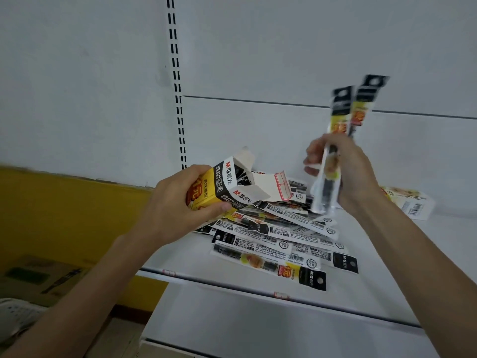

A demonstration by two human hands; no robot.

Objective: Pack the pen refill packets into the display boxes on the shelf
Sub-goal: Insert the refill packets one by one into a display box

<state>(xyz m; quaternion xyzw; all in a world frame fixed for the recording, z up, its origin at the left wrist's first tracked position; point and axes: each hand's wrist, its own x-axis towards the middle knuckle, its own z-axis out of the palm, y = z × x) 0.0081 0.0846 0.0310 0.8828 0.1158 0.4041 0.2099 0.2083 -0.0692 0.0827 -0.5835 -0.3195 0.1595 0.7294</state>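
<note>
My left hand [178, 202] grips a yellow, black and white display box [222, 187], tilted with its open flaps toward the right. A few packets show inside it. My right hand [343, 169] holds a small bunch of pen refill packets [343, 117] upright, just right of the box and above the shelf. Their black header ends point up and are blurred. Several more refill packets [273, 239] lie in a loose pile on the white shelf [232, 270] below both hands.
A second display box [410, 200] lies on its side at the shelf's right, behind my right forearm. A slotted upright [176, 81] runs up the white back panel. At lower left are a yellow wall, a cardboard carton [44, 277] and a white basket [15, 316].
</note>
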